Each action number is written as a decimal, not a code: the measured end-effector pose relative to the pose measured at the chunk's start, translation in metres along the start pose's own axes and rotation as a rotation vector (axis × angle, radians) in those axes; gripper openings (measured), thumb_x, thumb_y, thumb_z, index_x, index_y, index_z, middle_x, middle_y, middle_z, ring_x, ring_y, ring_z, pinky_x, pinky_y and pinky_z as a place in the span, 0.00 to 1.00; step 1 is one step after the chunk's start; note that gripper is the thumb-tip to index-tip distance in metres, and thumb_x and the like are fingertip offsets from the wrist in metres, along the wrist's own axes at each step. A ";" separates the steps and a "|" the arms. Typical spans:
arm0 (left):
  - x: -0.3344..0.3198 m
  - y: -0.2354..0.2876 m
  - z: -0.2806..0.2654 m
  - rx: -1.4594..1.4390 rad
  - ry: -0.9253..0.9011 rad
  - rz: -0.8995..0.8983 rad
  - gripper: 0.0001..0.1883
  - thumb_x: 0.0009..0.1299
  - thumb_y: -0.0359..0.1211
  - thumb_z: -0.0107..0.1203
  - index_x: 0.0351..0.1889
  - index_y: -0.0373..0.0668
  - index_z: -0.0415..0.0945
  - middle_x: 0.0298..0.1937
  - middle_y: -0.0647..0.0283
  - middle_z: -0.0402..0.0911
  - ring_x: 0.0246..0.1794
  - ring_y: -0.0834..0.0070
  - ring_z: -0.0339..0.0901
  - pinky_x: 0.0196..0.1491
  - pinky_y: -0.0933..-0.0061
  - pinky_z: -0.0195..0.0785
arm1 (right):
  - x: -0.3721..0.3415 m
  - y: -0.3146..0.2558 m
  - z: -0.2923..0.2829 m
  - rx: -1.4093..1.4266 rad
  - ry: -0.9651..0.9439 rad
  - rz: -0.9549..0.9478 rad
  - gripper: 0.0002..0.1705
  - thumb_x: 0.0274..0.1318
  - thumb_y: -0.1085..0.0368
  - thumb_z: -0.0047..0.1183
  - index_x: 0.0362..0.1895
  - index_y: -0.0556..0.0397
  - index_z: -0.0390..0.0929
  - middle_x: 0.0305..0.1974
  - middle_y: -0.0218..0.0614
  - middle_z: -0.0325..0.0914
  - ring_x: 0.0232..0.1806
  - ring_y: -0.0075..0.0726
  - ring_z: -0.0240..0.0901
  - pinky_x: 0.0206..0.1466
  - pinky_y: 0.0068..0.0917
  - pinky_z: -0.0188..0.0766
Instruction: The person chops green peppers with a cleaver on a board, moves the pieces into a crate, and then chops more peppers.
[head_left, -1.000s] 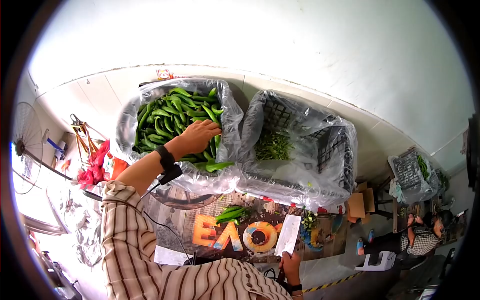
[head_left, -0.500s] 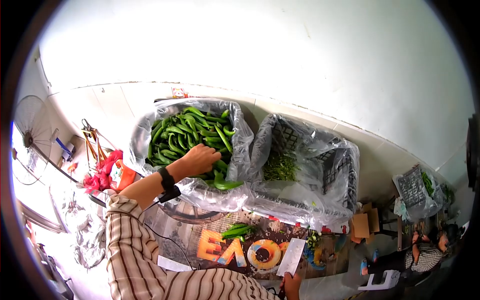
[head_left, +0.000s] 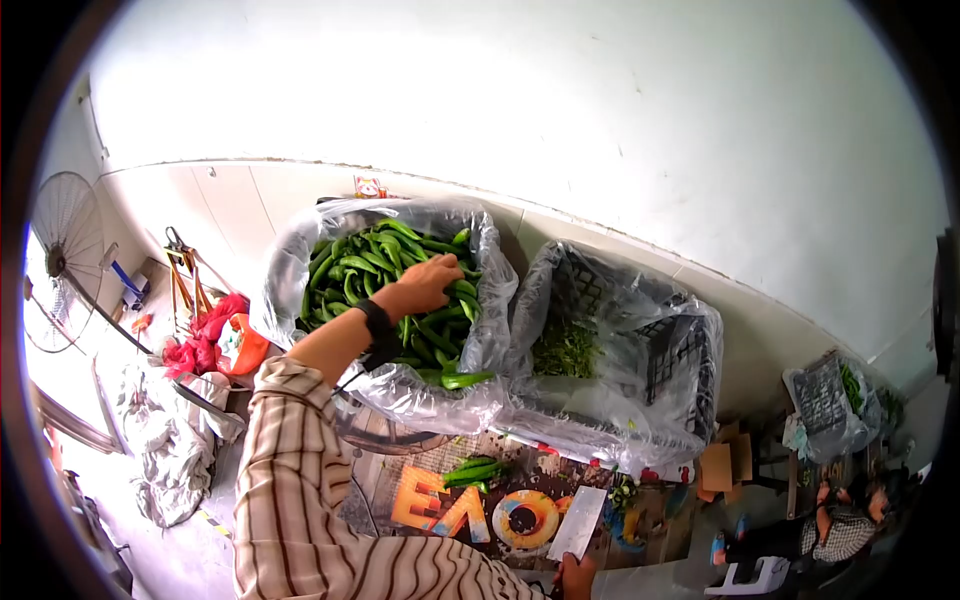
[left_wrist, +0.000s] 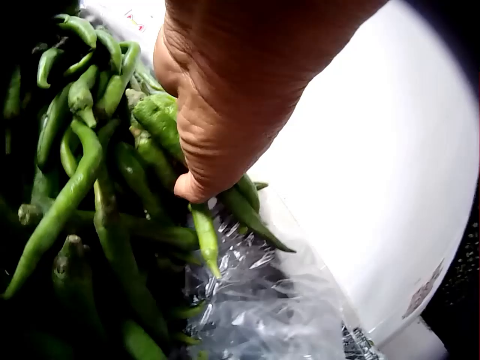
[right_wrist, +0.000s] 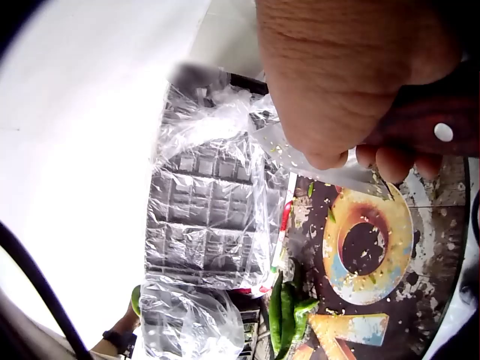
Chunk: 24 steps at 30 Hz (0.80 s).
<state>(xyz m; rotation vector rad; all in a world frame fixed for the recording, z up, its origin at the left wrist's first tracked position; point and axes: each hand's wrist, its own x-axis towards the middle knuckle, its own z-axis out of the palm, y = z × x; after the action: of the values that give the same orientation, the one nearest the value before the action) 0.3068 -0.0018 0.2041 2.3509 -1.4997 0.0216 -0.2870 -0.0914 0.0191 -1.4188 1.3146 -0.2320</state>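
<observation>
The right hand (head_left: pixel 575 578) grips a knife (head_left: pixel 578 522) over the tabletop (head_left: pixel 522 462). To its left lies a little pile of green peppers (head_left: pixel 472 474). Farther off, the left hand (head_left: pixel 425 285) touches the big pepper heap (head_left: pixel 350 265) in a lined tub (head_left: pixel 290 262) — whether it pinches any, one cannot tell. A bump might spill the rim pepper (head_left: pixel 466 380) — a careless swing might cut someone.

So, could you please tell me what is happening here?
A person's left hand is among long green peppers in a plastic-lined container; its grip is hidden. The right hand holds a brown-handled knife with a broad metal blade. A few loose peppers lie on the letter-printed table, and small green pieces sit in a black lattice crate.
</observation>
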 end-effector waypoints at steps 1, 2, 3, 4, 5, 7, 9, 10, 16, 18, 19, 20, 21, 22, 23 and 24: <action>0.003 -0.004 0.009 0.014 -0.016 -0.006 0.21 0.51 0.26 0.58 0.46 0.42 0.74 0.50 0.62 0.68 0.57 0.62 0.65 0.55 0.63 0.64 | -0.003 -0.002 0.003 0.049 0.036 -0.055 0.18 0.60 0.59 0.48 0.19 0.48 0.59 0.12 0.26 0.53 0.13 0.26 0.48 0.19 0.34 0.49; 0.004 -0.004 0.011 0.042 -0.003 -0.007 0.22 0.50 0.25 0.59 0.47 0.42 0.73 0.51 0.62 0.68 0.56 0.61 0.66 0.55 0.64 0.64 | -0.006 -0.005 0.004 0.098 0.072 -0.109 0.18 0.60 0.59 0.48 0.19 0.48 0.60 0.12 0.27 0.53 0.13 0.27 0.48 0.19 0.34 0.49; 0.003 -0.005 0.011 0.046 0.001 -0.008 0.22 0.50 0.25 0.59 0.47 0.42 0.73 0.51 0.62 0.68 0.56 0.61 0.66 0.55 0.64 0.64 | -0.007 -0.007 0.005 0.100 0.069 -0.113 0.18 0.60 0.59 0.48 0.19 0.48 0.60 0.12 0.27 0.53 0.13 0.27 0.48 0.19 0.34 0.49; 0.001 -0.006 0.011 0.051 0.032 0.047 0.23 0.50 0.25 0.60 0.47 0.42 0.72 0.51 0.62 0.68 0.56 0.61 0.65 0.55 0.63 0.63 | -0.008 -0.007 0.005 0.060 0.094 -0.105 0.18 0.60 0.59 0.48 0.19 0.48 0.60 0.12 0.27 0.53 0.13 0.27 0.48 0.18 0.34 0.48; -0.001 -0.007 0.012 0.057 0.063 0.104 0.23 0.50 0.25 0.60 0.47 0.42 0.72 0.51 0.62 0.68 0.57 0.60 0.65 0.56 0.63 0.63 | -0.007 -0.007 0.006 0.021 0.119 -0.096 0.18 0.60 0.59 0.49 0.19 0.49 0.60 0.12 0.27 0.53 0.12 0.27 0.48 0.18 0.34 0.48; -0.006 -0.011 0.005 0.100 0.136 0.224 0.23 0.50 0.26 0.62 0.46 0.42 0.70 0.47 0.60 0.71 0.54 0.60 0.67 0.55 0.61 0.63 | 0.008 0.015 0.003 0.016 0.106 -0.067 0.18 0.59 0.59 0.49 0.19 0.49 0.60 0.12 0.27 0.53 0.13 0.27 0.49 0.18 0.34 0.48; -0.009 -0.016 -0.007 0.124 0.269 0.422 0.21 0.50 0.26 0.61 0.43 0.44 0.69 0.42 0.61 0.74 0.50 0.60 0.70 0.54 0.60 0.63 | 0.024 0.038 0.000 0.010 0.092 -0.033 0.18 0.59 0.59 0.49 0.19 0.49 0.60 0.12 0.28 0.54 0.13 0.27 0.49 0.18 0.33 0.48; -0.012 -0.015 -0.023 0.096 0.268 0.371 0.20 0.50 0.27 0.61 0.41 0.45 0.67 0.41 0.60 0.75 0.46 0.59 0.73 0.53 0.59 0.65 | 0.027 0.046 -0.002 -0.033 0.090 -0.038 0.19 0.59 0.59 0.49 0.18 0.49 0.60 0.12 0.27 0.54 0.13 0.26 0.49 0.19 0.33 0.48; 0.001 -0.058 -0.061 0.095 0.209 -0.084 0.17 0.54 0.27 0.56 0.44 0.43 0.73 0.46 0.59 0.77 0.52 0.57 0.71 0.53 0.59 0.66 | 0.016 0.018 0.002 -0.149 0.048 -0.092 0.20 0.61 0.59 0.48 0.17 0.48 0.61 0.12 0.27 0.55 0.14 0.24 0.48 0.20 0.33 0.49; 0.007 -0.087 -0.046 0.065 0.188 -0.176 0.18 0.54 0.28 0.56 0.45 0.44 0.74 0.47 0.59 0.77 0.54 0.57 0.70 0.54 0.59 0.66 | 0.020 0.014 0.008 -0.255 0.050 -0.177 0.20 0.61 0.60 0.48 0.17 0.48 0.62 0.12 0.27 0.56 0.13 0.24 0.48 0.20 0.33 0.49; 0.012 -0.092 -0.043 0.032 0.160 -0.260 0.19 0.55 0.28 0.56 0.47 0.45 0.75 0.48 0.59 0.77 0.55 0.57 0.70 0.56 0.59 0.66 | 0.023 0.022 0.010 -0.202 0.041 -0.107 0.21 0.62 0.60 0.48 0.16 0.49 0.61 0.11 0.27 0.56 0.13 0.24 0.48 0.20 0.33 0.50; 0.017 -0.096 -0.038 -0.008 0.123 -0.321 0.21 0.56 0.29 0.56 0.50 0.48 0.76 0.52 0.59 0.75 0.58 0.59 0.68 0.57 0.60 0.65 | 0.026 0.030 0.011 -0.148 0.035 -0.030 0.22 0.62 0.60 0.48 0.15 0.49 0.61 0.11 0.28 0.56 0.13 0.24 0.48 0.20 0.33 0.50; 0.023 -0.097 -0.036 -0.018 0.120 -0.317 0.21 0.56 0.29 0.56 0.50 0.48 0.76 0.52 0.59 0.75 0.58 0.59 0.68 0.57 0.60 0.65 | 0.028 0.029 0.012 -0.152 0.044 -0.026 0.22 0.62 0.60 0.48 0.15 0.49 0.61 0.11 0.28 0.56 0.13 0.24 0.48 0.20 0.33 0.50; 0.028 -0.098 -0.034 0.044 0.056 -0.351 0.21 0.56 0.30 0.56 0.50 0.48 0.76 0.54 0.60 0.74 0.58 0.59 0.68 0.57 0.60 0.65 | 0.027 0.030 0.013 -0.143 0.064 -0.050 0.23 0.62 0.59 0.48 0.14 0.49 0.61 0.11 0.28 0.56 0.13 0.24 0.49 0.20 0.33 0.51; 0.031 -0.099 -0.031 0.108 -0.012 -0.386 0.21 0.56 0.30 0.56 0.50 0.49 0.77 0.56 0.61 0.73 0.59 0.60 0.68 0.58 0.61 0.64 | 0.023 0.031 0.013 -0.135 0.079 -0.071 0.24 0.62 0.58 0.48 0.13 0.49 0.61 0.10 0.28 0.56 0.12 0.25 0.49 0.20 0.33 0.51; 0.037 -0.101 -0.033 0.124 -0.058 -0.422 0.22 0.55 0.31 0.57 0.51 0.50 0.78 0.58 0.63 0.71 0.60 0.61 0.67 0.59 0.62 0.64 | 0.022 0.033 0.014 -0.126 0.090 -0.099 0.25 0.62 0.58 0.48 0.13 0.49 0.60 0.10 0.28 0.55 0.12 0.25 0.49 0.20 0.33 0.52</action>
<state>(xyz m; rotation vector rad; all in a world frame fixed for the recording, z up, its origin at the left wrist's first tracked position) 0.4175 0.0141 0.2134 2.7430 -1.0228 -0.0600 -0.2868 -0.0924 -0.0229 -1.5983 1.3536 -0.2858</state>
